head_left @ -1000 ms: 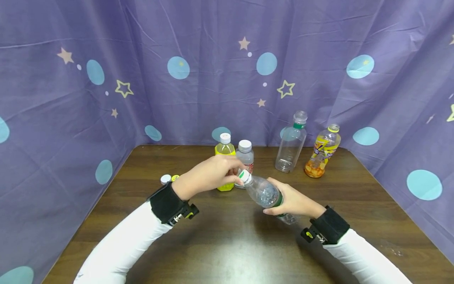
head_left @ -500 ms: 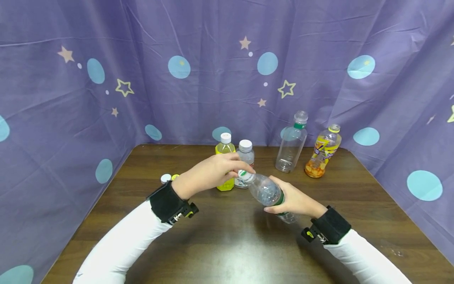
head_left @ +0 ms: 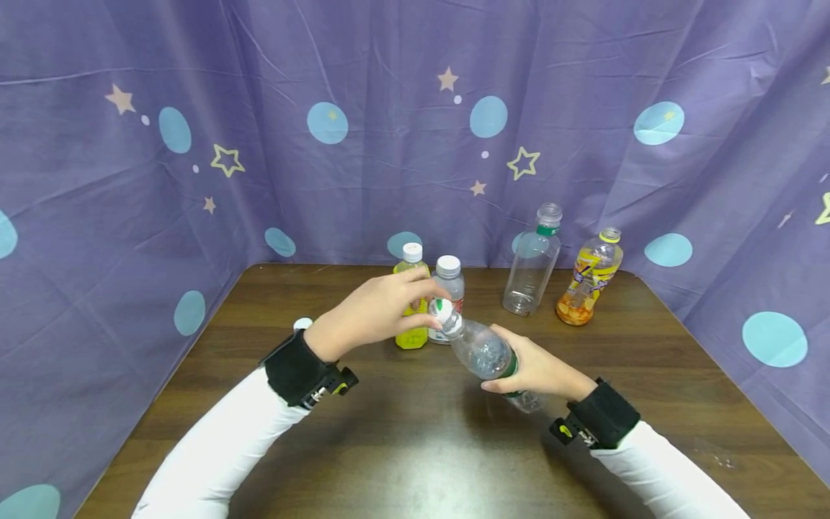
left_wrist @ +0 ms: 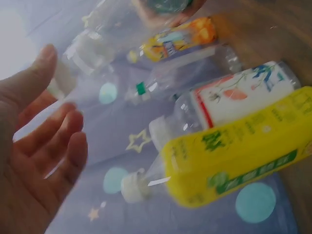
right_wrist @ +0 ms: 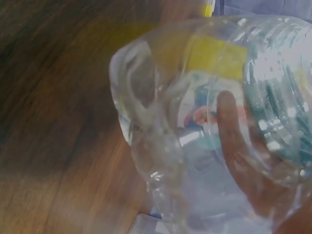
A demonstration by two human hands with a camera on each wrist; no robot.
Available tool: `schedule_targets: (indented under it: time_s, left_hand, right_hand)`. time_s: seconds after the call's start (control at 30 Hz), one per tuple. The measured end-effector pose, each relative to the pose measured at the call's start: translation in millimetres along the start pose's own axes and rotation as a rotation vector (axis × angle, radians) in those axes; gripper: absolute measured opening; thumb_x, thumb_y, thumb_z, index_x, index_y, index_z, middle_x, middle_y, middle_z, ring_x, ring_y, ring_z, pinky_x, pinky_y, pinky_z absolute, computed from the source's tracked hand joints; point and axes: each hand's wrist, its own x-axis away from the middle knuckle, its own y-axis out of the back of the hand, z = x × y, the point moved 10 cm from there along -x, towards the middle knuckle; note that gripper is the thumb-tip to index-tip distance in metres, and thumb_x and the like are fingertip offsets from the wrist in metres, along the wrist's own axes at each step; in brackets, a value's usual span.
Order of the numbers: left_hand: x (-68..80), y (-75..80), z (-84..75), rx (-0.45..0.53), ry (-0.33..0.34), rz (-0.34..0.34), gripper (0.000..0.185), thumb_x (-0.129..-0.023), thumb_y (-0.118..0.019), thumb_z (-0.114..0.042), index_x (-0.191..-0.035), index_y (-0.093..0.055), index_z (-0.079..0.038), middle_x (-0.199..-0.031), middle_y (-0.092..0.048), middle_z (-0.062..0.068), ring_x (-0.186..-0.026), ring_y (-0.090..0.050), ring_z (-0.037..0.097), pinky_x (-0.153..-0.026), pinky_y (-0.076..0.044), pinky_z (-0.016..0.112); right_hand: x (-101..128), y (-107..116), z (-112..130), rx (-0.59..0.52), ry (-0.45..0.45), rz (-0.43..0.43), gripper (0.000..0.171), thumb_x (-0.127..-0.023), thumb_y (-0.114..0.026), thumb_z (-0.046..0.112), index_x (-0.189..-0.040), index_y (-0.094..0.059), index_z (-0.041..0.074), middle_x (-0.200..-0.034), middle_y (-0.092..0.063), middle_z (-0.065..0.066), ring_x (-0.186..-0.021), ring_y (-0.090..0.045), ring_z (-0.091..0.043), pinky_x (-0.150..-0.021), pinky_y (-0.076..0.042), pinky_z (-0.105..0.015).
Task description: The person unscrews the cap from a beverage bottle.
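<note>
My right hand grips a clear plastic bottle with a green label band around its middle, tilted with its neck toward the left hand. My left hand pinches a white bottle cap with a green mark between thumb and index finger, right at the bottle's mouth. In the left wrist view the cap shows beside the clear neck, the other fingers loosely bent. The right wrist view shows the bottle's clear base and a finger seen through its wall.
Behind the left hand stand a capped yellow bottle and a capped clear bottle. An uncapped clear bottle and an uncapped orange-labelled bottle stand back right. A white cap lies by the left wrist. A purple curtain hangs behind.
My left fingers have turned about the cap, and the hand has shifted slightly left with it, away from the bottle's shoulder. The right hand and bottle have barely moved.
</note>
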Motion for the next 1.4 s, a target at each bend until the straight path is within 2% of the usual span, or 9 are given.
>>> schedule_targets:
  time_s: [0.17,0.27,0.33,0.53,0.7,0.83,1.0,1.2,1.4]
  left_hand:
    - [15.3,66.1,20.1,-0.001,-0.01,-0.424,0.039,-0.086,-0.074,-0.018,-0.121,-0.064,-0.006,-0.11,-0.058,0.009,-0.089,-0.06,0.018,-0.077,-0.052,0.025]
    - [33.8,99.6,56.7,-0.02,0.128,-0.637,0.041,-0.085,-0.074,-0.011,-0.123,-0.062,-0.003,-0.105,-0.057,0.014,-0.088,-0.06,0.023,-0.078,-0.053,0.03]
    - [46.6,106.5,92.9,-0.037,0.291,-0.673,0.043,-0.085,-0.074,-0.01,-0.124,-0.06,-0.002,-0.106,-0.056,0.016,-0.089,-0.061,0.025,-0.079,-0.053,0.033]
    - [106.1,60.9,216.8,-0.13,0.8,-0.369,0.041,-0.087,-0.067,-0.01,-0.125,-0.057,0.001,-0.111,-0.057,0.021,-0.1,-0.059,0.037,-0.084,-0.049,0.05]
    - [173.8,-2.5,271.3,-0.145,0.962,0.03,0.027,-0.082,-0.065,-0.003,-0.108,-0.064,0.006,-0.106,-0.062,0.027,-0.096,-0.061,0.042,-0.08,-0.051,0.053]
    - [208.8,-48.0,280.9,-0.064,1.02,0.269,0.02,-0.078,-0.071,-0.003,-0.097,-0.069,0.004,-0.096,-0.068,0.02,-0.083,-0.062,0.032,-0.072,-0.051,0.045]
    - [216.4,-69.8,277.3,-0.025,1.024,0.299,0.024,-0.077,-0.075,-0.004,-0.099,-0.07,0.004,-0.096,-0.069,0.019,-0.081,-0.06,0.028,-0.073,-0.05,0.043]
    - [204.2,-68.0,270.6,-0.016,0.999,0.308,0.044,-0.074,-0.078,-0.002,-0.115,-0.063,0.008,-0.112,-0.065,0.026,-0.096,-0.062,0.036,-0.083,-0.05,0.046]
    - [173.5,-40.1,248.6,-0.053,0.96,0.287,0.049,-0.082,-0.072,-0.007,-0.126,-0.056,0.007,-0.126,-0.058,0.029,-0.115,-0.056,0.044,-0.093,-0.047,0.052]
  right_hand:
    - [-0.9,0.0,0.6,0.018,0.003,-0.014,0.071,-0.075,-0.083,0.031,-0.133,-0.044,0.016,-0.115,-0.061,-0.001,-0.101,-0.06,-0.015,-0.085,-0.052,-0.03]
    - [-1.0,1.7,1.6,0.032,0.009,-0.024,0.071,-0.075,-0.082,0.032,-0.133,-0.044,0.015,-0.115,-0.061,-0.001,-0.101,-0.06,-0.014,-0.086,-0.051,-0.03]
    - [0.2,3.8,1.4,0.038,0.006,-0.034,0.073,-0.075,-0.083,0.032,-0.134,-0.043,0.014,-0.116,-0.061,-0.001,-0.101,-0.06,-0.014,-0.086,-0.051,-0.029]
    - [4.7,7.4,-0.5,0.046,-0.017,-0.037,0.077,-0.076,-0.082,0.032,-0.138,-0.041,0.012,-0.118,-0.06,-0.002,-0.102,-0.059,-0.014,-0.086,-0.051,-0.028]
    - [3.1,8.0,2.0,0.045,-0.022,-0.034,0.078,-0.076,-0.082,0.034,-0.139,-0.04,0.013,-0.12,-0.06,-0.002,-0.104,-0.059,-0.014,-0.087,-0.051,-0.029]
    - [1.6,8.1,4.9,0.027,-0.012,-0.027,0.076,-0.076,-0.082,0.032,-0.138,-0.041,0.014,-0.121,-0.06,-0.002,-0.104,-0.059,-0.015,-0.088,-0.051,-0.03]
    - [-0.9,5.1,5.4,0.002,0.001,-0.003,0.074,-0.077,-0.082,0.029,-0.137,-0.041,0.014,-0.122,-0.059,-0.002,-0.105,-0.059,-0.016,-0.089,-0.051,-0.03]
    - [-3.0,3.4,3.0,-0.005,-0.002,0.0,0.075,-0.077,-0.082,0.029,-0.138,-0.041,0.014,-0.123,-0.058,-0.003,-0.106,-0.059,-0.017,-0.088,-0.051,-0.031]
    - [-1.2,6.7,1.3,0.012,-0.026,-0.029,0.077,-0.076,-0.082,0.03,-0.139,-0.04,0.013,-0.121,-0.059,-0.004,-0.105,-0.059,-0.018,-0.087,-0.051,-0.031]
